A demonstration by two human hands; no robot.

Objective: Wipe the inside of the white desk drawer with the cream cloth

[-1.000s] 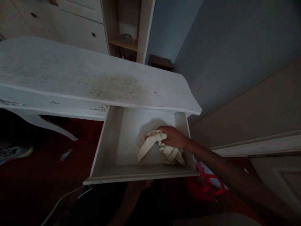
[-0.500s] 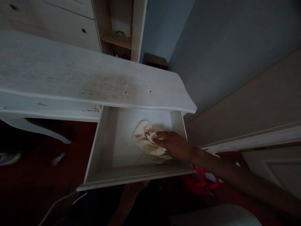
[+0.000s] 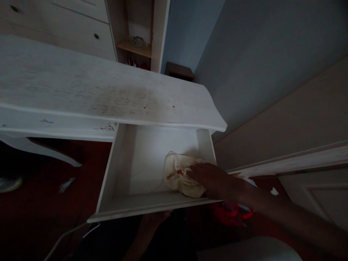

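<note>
My right fingers point(image 3: 199, 169) curl over the bunched cloth point(image 3: 176, 174); leaning hard could tip the drawer point(image 3: 146, 156). Left fingers' point(image 3: 165, 214) hold: can't tell.

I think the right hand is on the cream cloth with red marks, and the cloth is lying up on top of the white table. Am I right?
Not quite: the cream cloth with red marks is inside the pulled-out drawer, not on top of the white table. The head view shows this. The right hand is indeed on it.
</note>
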